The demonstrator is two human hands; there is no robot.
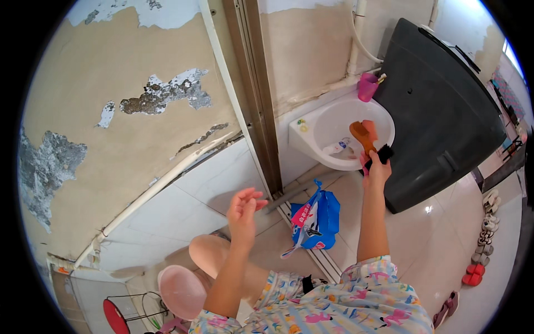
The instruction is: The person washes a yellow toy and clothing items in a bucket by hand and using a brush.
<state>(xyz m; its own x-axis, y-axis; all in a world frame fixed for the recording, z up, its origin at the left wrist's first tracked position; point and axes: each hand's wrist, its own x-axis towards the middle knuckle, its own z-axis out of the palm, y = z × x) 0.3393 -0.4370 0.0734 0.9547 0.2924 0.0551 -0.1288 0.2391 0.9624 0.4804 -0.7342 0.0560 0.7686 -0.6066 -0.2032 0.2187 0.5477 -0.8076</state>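
Observation:
My right hand is closed around several brush-like things over the front right rim of the white washbasin. One is an orange-brown brush with a rounded end that reaches over the bowl. Beside it, a black-bristled brush sticks out to the right, and a salmon-coloured piece lies against the brown one. Which of these my fingers grip directly is partly hidden. My left hand is raised before the wall, fingers loosely bent and holding nothing. Inside the basin lies a small white packet or tube.
A pink-purple cup stands on the basin's back edge, next to a big dark grey appliance. On the floor sit a blue plastic bag and, at lower left, a pink basin. Shoes line the right wall.

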